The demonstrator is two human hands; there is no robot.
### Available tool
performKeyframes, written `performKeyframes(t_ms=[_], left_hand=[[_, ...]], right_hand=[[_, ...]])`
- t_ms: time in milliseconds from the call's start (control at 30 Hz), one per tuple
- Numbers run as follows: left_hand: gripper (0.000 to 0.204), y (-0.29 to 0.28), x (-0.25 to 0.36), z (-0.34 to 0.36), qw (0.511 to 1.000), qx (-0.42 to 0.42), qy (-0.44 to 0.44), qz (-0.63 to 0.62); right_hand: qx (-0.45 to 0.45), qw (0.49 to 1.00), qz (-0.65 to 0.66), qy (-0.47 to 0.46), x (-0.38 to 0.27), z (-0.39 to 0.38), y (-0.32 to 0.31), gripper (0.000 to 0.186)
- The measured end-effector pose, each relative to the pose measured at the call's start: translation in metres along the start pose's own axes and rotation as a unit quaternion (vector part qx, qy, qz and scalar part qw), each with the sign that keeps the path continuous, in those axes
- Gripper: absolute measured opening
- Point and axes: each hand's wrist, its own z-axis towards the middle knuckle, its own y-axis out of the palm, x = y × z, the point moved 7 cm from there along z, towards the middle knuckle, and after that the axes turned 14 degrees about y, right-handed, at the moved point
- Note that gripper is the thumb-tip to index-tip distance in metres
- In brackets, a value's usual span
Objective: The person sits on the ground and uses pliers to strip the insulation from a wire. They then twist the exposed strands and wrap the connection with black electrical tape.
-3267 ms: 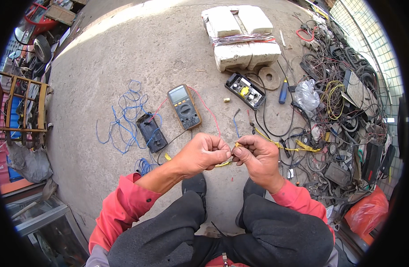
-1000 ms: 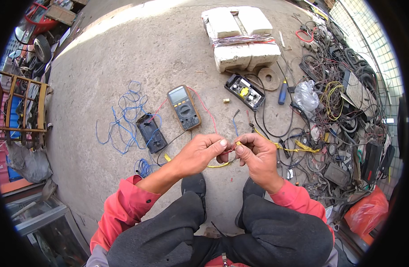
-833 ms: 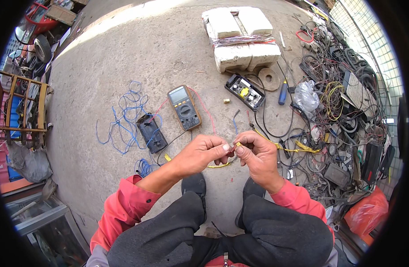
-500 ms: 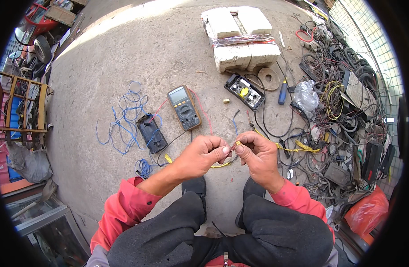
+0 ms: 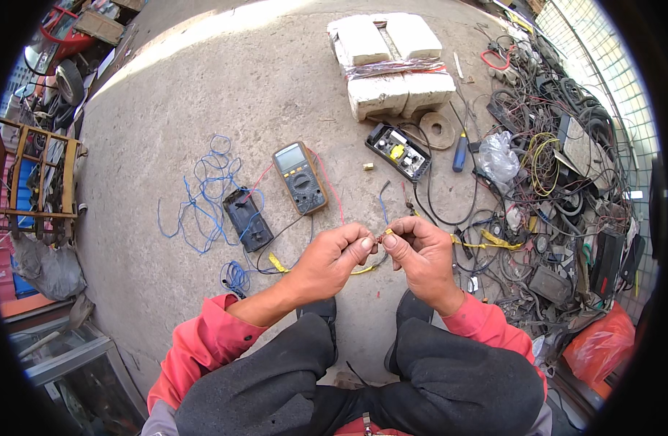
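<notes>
My left hand [image 5: 337,258] and my right hand [image 5: 421,258] meet above my feet, fingertips nearly touching, both pinching a small red-and-yellow piece [image 5: 385,235], probably with wire; its detail is too small to tell. Beyond them lie an orange-edged multimeter [image 5: 300,178] with red and black leads, an open black case with a circuit board [image 5: 398,151], and a dark plastic shell [image 5: 249,221] among tangled blue wires [image 5: 207,200]. A small brass-coloured cylinder [image 5: 368,166] sits near the board. A blue-handled screwdriver [image 5: 461,152] and yellow-wrapped cable [image 5: 494,240] lie to the right.
A heap of cables and electronic scrap [image 5: 581,182] fills the right side along a tiled wall. A bundled white foam block [image 5: 388,91] stands at the back. A rusty trolley frame [image 5: 39,167], grey bags [image 5: 50,265] and a glass-panelled frame [image 5: 79,363] line the left of the concrete floor [image 5: 152,109].
Compared with earlier, my left fingers have shifted and re-pinched at the small piece, with red showing between the hands; my left forearm sits slightly further right. My right hand is almost unmoved.
</notes>
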Motion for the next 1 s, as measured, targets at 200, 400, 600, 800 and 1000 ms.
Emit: performKeyframes(t_ms=[200, 400, 600, 800, 1000], left_hand=[[0.030, -0.002, -0.004, 0.000, 0.990, -0.013, -0.047, -0.131], [0.024, 0.000, -0.006, 0.001, 0.992, -0.007, -0.054, -0.112], [0.022, -0.001, -0.003, 0.001, 0.990, 0.009, -0.048, -0.135], [0.021, -0.003, -0.005, 0.000, 0.989, 0.011, -0.070, -0.133], [0.021, -0.003, -0.008, 0.000, 0.983, 0.017, -0.079, -0.166]], right_hand=[[-0.005, 1.000, -0.009, -0.015, -0.002, -0.001, -0.001, 0.016], [-0.010, 1.000, -0.004, -0.025, 0.000, 0.000, 0.001, 0.016], [-0.015, 1.000, 0.011, 0.019, 0.003, 0.001, 0.000, 0.017], [-0.014, 0.999, 0.020, 0.039, 0.007, 0.005, -0.002, 0.019], [-0.016, 0.998, 0.029, 0.045, 0.008, 0.006, -0.003, 0.019]])
